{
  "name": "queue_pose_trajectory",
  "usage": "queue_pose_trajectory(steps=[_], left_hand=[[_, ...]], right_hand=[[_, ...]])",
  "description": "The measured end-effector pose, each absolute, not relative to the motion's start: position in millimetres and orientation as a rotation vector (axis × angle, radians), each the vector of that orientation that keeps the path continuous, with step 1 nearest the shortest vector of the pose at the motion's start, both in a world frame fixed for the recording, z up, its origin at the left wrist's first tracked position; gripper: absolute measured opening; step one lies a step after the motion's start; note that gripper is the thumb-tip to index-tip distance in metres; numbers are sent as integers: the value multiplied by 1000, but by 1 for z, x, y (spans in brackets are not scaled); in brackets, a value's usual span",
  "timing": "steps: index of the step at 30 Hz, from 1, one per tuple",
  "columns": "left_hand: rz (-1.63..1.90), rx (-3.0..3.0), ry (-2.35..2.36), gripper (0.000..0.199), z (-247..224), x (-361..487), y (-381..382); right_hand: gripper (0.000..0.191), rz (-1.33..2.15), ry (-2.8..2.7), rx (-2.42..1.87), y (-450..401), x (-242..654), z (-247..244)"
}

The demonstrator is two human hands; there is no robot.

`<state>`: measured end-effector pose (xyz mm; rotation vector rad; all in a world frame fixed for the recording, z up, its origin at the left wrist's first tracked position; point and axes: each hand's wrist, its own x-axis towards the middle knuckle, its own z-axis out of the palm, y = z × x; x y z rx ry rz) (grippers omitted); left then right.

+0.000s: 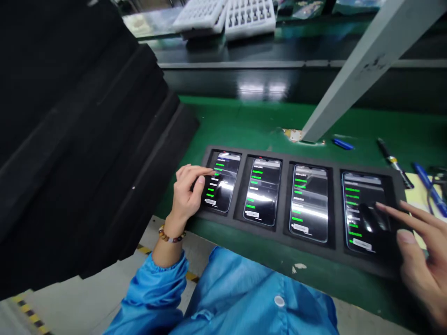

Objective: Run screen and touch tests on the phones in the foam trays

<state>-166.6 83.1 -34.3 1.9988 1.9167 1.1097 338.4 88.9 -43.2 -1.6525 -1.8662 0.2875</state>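
A dark foam tray [283,186] lies along the front of the green bench, with several phones in its compartments, screens lit with green and white lines. My left hand [188,190] has its index finger stretched onto the left edge of the leftmost phone [225,184]; it holds nothing. Between the outer phones sit a second phone [262,190] and a third [310,202]. Over the rightmost phone [365,209] reaches my right hand [424,246], fingers spread, the index fingertip at the screen; whether it touches is unclear.
A tall stack of black foam trays [87,139] fills the left. A grey metal post [359,70] rises behind the phones. Blue pen cap [343,144], black marker [394,163], blue pen [429,188] and yellow paper [415,186] lie right. White trays [249,18] stand at the back.
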Motion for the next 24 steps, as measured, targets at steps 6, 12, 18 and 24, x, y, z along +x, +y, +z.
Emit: queue_pose_trajectory(steps=[6,12,18,24], left_hand=[[1005,2163,1867,31,-34,-170,80],[871,2166,1913,35,-42,-175,85],[767,2286,1917,36,-42,-180,88],[726,2438,1611,38,-21,-141,90]], right_hand=[[38,288,-1930,-1464,90,343,-54],[40,232,-2077,-1449,99,351,-66],[42,310,-2053,-1485,99,343,-62],[39,296,-1978,-1388,95,341,-53]])
